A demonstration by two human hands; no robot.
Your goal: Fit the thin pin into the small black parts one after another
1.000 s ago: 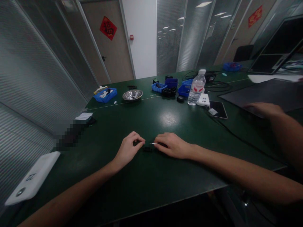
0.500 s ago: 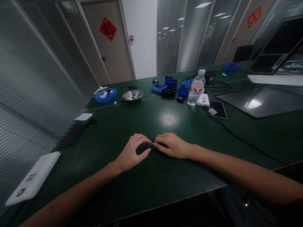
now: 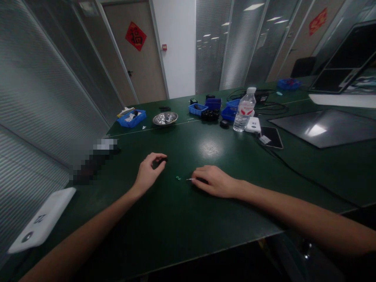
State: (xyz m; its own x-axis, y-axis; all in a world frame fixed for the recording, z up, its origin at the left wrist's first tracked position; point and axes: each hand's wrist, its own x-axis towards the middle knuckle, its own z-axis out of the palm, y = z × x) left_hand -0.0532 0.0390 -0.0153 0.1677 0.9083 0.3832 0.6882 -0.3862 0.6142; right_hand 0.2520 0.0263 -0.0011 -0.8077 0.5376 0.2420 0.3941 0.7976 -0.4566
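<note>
My left hand [image 3: 148, 172] is raised slightly to the left of the middle of the green table [image 3: 164, 231], its thumb and fingers closed on a small black piece [image 3: 163, 159]. My right hand [image 3: 213, 180] rests on the table with fingers curled around a thin tool with a bright metal shaft [image 3: 190, 179]; the fingers cover its handle. Just left of the shaft's tip lies a tiny green part [image 3: 178, 178], like a little circuit board. The tip and the green part are apart.
Toward the back stand a metal bowl [image 3: 165, 119], a blue basket [image 3: 132, 118], smaller blue bins [image 3: 197, 109] and a water bottle [image 3: 245, 109]. A dark tablet [image 3: 272, 137] and a cable [image 3: 305, 174] lie right. A white device [image 3: 42, 221] is at the left edge.
My left hand has moved left and away from me with the black piece, leaving the green part on the table. My right hand stays in place with the thin tool.
</note>
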